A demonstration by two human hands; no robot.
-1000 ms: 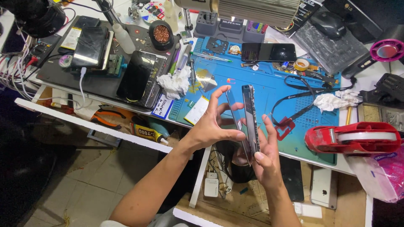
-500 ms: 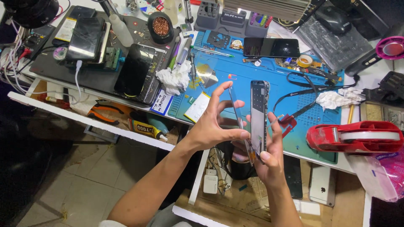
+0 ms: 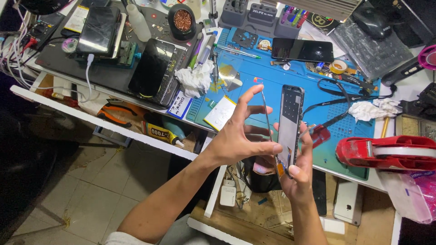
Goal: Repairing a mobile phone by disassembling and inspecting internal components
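A thin screen panel (image 3: 267, 119) is pinched edge-on by the spread-fingered left hand (image 3: 236, 138), just beside the opened phone body (image 3: 289, 121), which is gripped upright by the right hand (image 3: 297, 174) above the blue repair mat (image 3: 272, 72).

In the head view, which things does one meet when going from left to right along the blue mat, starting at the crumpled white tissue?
Crumpled white tissue → left hand → opened phone frame held by the right hand → second crumpled tissue → red tape dispenser.

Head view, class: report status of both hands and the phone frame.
Left hand pinching thin screen panel. Right hand gripping phone frame, upright. Panel parted from frame. Nothing between them.
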